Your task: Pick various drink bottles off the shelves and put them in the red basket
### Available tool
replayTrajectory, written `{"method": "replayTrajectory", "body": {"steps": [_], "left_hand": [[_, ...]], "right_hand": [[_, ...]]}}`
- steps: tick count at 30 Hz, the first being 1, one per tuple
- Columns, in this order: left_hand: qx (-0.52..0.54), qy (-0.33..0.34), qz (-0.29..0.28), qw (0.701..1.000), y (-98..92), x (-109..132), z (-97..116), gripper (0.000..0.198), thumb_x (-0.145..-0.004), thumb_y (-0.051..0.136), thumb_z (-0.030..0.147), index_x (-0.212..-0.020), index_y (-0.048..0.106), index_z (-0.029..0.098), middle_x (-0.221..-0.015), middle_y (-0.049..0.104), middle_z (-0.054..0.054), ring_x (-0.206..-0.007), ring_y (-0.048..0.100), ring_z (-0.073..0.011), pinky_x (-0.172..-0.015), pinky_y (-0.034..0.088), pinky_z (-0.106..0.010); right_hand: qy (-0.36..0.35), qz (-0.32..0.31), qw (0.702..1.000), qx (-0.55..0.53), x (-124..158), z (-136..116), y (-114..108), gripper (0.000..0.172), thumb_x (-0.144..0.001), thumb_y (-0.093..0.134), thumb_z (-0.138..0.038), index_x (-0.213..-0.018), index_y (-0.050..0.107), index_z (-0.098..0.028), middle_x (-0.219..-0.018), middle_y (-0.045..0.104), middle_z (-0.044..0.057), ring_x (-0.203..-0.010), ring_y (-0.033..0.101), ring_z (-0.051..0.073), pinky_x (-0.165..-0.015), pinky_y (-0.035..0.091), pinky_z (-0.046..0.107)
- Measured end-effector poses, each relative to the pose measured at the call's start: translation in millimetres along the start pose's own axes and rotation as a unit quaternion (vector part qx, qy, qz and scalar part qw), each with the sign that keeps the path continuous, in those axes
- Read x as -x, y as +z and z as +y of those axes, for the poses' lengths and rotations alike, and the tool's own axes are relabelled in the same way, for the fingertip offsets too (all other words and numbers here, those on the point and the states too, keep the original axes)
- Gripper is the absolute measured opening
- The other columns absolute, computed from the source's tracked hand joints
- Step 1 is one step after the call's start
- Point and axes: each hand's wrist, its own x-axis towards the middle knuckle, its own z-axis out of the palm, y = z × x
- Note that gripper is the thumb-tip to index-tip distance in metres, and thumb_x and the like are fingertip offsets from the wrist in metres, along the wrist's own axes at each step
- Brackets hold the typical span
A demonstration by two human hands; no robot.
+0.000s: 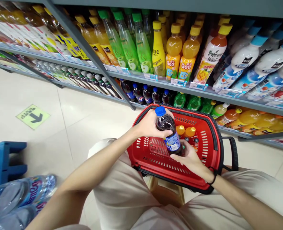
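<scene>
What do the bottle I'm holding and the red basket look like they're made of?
The bottle looks like clear glossy plastic: dark drink shows through, highlights glint on its shoulder, and it has a blue screw cap and printed blue label. The red basket looks like rigid moulded plastic with a smooth sheen, slotted walls and a black rim. The left hand and right hand both hold the bottle.

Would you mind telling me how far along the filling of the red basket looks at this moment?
Done: two orange-capped bottles already lie in the red basket. In hand: the left hand and right hand hold a dark blue-capped bottle over it, not yet set down. Left: most of the basket floor is bare.
</scene>
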Motion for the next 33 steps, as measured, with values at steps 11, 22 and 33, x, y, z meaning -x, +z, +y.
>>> {"method": "replayTrajectory", "body": {"steps": [11, 22, 33], "left_hand": [[-0.026, -0.013, -0.024, 0.999, 2.2, 1.6, 2.1, 0.050, -0.071, 0.083, 0.042, -0.112, 0.069, 0.017, -0.102, 0.078, -0.008, -0.089, 0.076, -0.0238, -0.084, 0.063, -0.037], [-0.042, -0.035, -0.026, 0.998, 4.6, 0.2, 7.4, 0.045, -0.069, 0.076, 0.039, -0.107, 0.070, 0.016, -0.095, 0.077, -0.007, -0.084, 0.075, -0.0236, -0.081, 0.064, -0.037], [-0.037, -0.041, -0.032, 0.998, 7.2, 1.4, 5.9, 0.045, -0.069, 0.076, 0.041, -0.107, 0.071, 0.017, -0.097, 0.077, -0.008, -0.084, 0.074, -0.0229, -0.081, 0.063, -0.037]], "right_hand": [[-0.005, 0.012, 1.000, 0.024, -0.5, 9.1, -0.3, 0.061, -0.079, 0.094, -0.038, -0.127, 0.058, -0.024, -0.128, 0.070, 0.007, -0.115, 0.070, 0.025, -0.105, 0.056, 0.041], [0.015, 0.008, 0.999, 0.039, 1.0, 7.4, 3.1, 0.061, -0.077, 0.093, -0.040, -0.125, 0.058, -0.024, -0.124, 0.074, 0.008, -0.112, 0.072, 0.026, -0.103, 0.058, 0.042], [0.012, 0.009, 0.999, 0.052, 1.9, 7.5, 3.4, 0.062, -0.077, 0.093, -0.042, -0.125, 0.058, -0.022, -0.123, 0.074, 0.009, -0.112, 0.072, 0.026, -0.103, 0.058, 0.042]]}}
